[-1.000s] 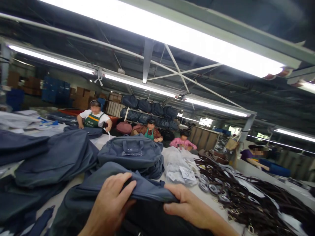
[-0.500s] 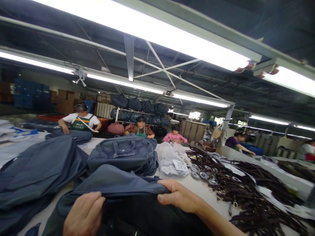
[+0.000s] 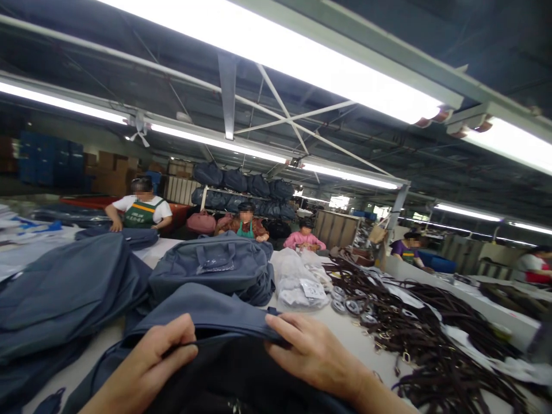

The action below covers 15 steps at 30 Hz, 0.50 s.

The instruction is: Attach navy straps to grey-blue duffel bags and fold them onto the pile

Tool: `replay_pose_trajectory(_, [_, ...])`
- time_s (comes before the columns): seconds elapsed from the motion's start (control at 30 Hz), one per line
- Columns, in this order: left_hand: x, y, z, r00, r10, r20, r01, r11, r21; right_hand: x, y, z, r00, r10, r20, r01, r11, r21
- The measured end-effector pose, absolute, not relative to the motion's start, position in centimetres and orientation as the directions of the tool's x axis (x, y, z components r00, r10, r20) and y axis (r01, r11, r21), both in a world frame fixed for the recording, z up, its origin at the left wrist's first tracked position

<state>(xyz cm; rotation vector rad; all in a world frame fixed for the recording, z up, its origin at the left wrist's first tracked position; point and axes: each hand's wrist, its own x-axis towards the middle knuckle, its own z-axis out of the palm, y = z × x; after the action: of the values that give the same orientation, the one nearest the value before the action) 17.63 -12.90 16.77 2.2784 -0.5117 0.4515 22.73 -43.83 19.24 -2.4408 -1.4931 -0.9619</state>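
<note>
Right in front of me is a blue-grey fabric bag [image 3: 202, 307] with its mouth spread and its black lining showing. My left hand [image 3: 159, 356] pinches the left part of the opening's edge between thumb and fingers. At the right end of the same edge, my right hand [image 3: 308, 351] grips the fabric, thumb below and fingers on top. Behind it stands a finished-looking blue-grey duffel bag [image 3: 215, 267] with handles and a small clear plastic packet [image 3: 215, 263] on its front. More blue-grey bags [image 3: 64, 293] lie heaped on the left.
Brown straps with metal buckles [image 3: 414, 322] cover the table's right side. Clear plastic bags [image 3: 297, 282] with a white label sit beside rolls of tape-like discs [image 3: 351, 306]. Several co-workers sit across the table, one in a green apron [image 3: 142, 213]. Bags hang on a rack [image 3: 241, 190] behind.
My left hand has moved up and turned, now pinching the opening's edge. My right hand has shifted slightly left along the edge. The co-worker at far left has lowered an arm.
</note>
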Motion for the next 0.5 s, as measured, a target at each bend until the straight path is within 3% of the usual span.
replay_pose_trajectory(0.17, [17.5, -12.0, 18.0, 0.876, -0.280, 0.394, -0.478, -0.614, 0.628, 22.1, -43.2, 21.2, 0.343, 0.795, 0.501, 0.872, -0.467, 0.144])
replay_pose_trajectory(0.3, [18.0, -9.1, 17.2, 0.867, -0.203, 0.455, -0.471, -0.629, 0.618, 20.5, -47.5, 21.1, 0.509, 0.831, 0.225, 0.857, -0.512, -0.051])
replay_pose_trajectory(0.4, [17.6, -7.7, 14.8, 0.843, -0.176, 0.509, -0.482, -0.667, 0.568, 19.0, -53.4, 19.8, 0.722, 0.685, 0.092, 0.683, -0.687, -0.248])
replay_pose_trajectory(0.5, [16.2, -9.3, 10.7, 0.720, -0.167, 0.673, -0.541, -0.742, 0.395, 17.0, -56.8, 19.6, 0.822, 0.565, 0.071, 0.546, -0.748, -0.376])
